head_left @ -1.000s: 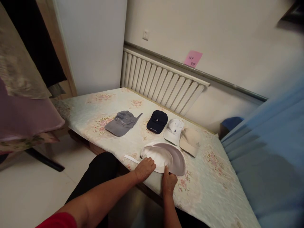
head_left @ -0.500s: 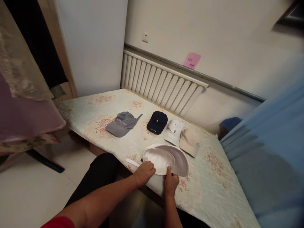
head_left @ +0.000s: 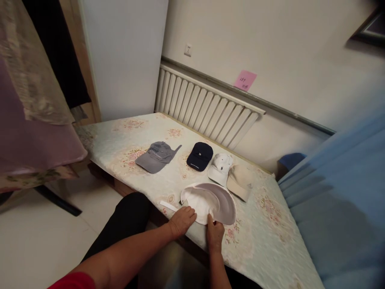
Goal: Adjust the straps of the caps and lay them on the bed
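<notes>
Head view: held white cap (head_left: pixel 203 204), long axis left-to-right, brim (head_left: pixel 227 205) rightward.

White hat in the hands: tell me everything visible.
White hat, soft fabric by its look, inside facing up: pale lining shows in the crown, and a curved brim with greyish underside spreads toward picture right. A narrow white strap sticks out at its left. It lies near the edge of the floral bed cover. Left grip curls over its near edge; right grip holds the near rim, thumb inside. Outer side mostly hidden.
</notes>
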Demonstrator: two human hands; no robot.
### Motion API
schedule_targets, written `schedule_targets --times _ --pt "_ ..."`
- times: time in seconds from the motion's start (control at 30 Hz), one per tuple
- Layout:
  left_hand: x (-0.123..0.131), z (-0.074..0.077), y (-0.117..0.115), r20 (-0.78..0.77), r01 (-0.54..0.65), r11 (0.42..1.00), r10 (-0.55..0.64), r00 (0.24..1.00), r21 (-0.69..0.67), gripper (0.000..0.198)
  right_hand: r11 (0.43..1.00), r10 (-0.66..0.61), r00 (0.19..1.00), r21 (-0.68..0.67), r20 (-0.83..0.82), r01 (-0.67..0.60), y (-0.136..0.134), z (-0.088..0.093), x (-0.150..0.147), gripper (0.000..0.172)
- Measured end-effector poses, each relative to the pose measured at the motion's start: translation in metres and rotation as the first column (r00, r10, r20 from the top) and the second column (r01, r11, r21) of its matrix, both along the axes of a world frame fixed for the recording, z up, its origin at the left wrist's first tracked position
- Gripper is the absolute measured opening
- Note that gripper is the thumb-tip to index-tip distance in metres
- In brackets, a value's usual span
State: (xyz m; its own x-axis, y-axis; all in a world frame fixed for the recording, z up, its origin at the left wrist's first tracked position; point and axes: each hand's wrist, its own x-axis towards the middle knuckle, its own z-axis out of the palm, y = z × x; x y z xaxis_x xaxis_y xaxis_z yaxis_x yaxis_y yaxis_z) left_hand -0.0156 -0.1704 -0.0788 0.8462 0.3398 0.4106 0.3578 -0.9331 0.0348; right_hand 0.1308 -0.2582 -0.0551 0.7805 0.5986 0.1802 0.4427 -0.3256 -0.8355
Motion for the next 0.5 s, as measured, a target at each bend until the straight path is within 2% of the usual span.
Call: schedule_targets --times 0.2,0.5 --pt "-0.0054 0.0010 -0.0035 0.022 0.047 0.998 -0.046 0.999 -0.042 0.022 0.999 0.006 0.997 -0.033 -0.072 -0.008 0.0006 0.0017 0.0006 0.050" --pt "-0.0089 -0.0029 -0.0080 0.056 0.078 0.990 -0.071 0.996 -0.122 0.032 0.996 -0.070 0.986 -0.059 -0.153 0.062 0.0020 0.0020 0.0050 0.054"
